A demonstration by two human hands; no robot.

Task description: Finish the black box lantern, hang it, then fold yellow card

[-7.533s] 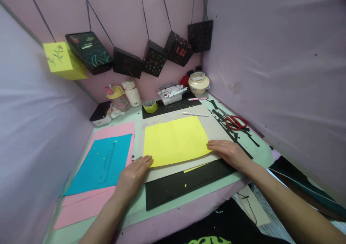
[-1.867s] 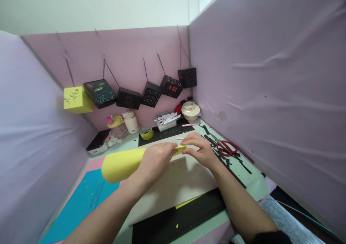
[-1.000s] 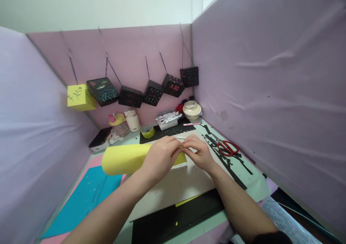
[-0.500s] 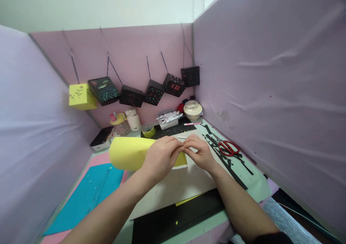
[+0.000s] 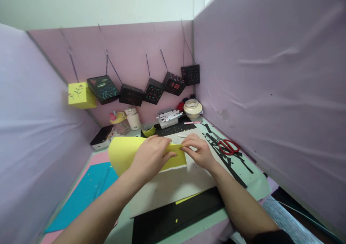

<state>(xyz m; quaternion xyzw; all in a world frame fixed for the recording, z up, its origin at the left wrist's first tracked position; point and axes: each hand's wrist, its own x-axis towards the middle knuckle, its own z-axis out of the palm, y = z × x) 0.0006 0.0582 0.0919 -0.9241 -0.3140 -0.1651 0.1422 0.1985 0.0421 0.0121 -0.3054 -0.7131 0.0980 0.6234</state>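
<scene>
A yellow sheet of paper (image 5: pixel 121 154) is bent over into a loose fold above a grey cardboard sheet (image 5: pixel 175 182). My left hand (image 5: pixel 150 157) lies on top of the folded paper, fingers pressed on its upper edge. My right hand (image 5: pixel 197 152) pinches the right corner of the same yellow sheet, where the two edges meet. The paper's curved left part stands up off the board.
A blue sheet (image 5: pixel 86 193) lies on pink paper at the left. Red scissors (image 5: pixel 228 146) rest among black paper strips at the right. Markers in a box (image 5: pixel 167 116), a tape roll (image 5: pixel 148 129), a cream bowl (image 5: pixel 192 109) and a white bottle (image 5: pixel 131 118) stand at the back. Paper boxes (image 5: pixel 104 89) hang on the wall.
The flat yellow sheet was lifted and bent over. In the last half second my left hand slid down onto the fold, flattening the paper toward the board.
</scene>
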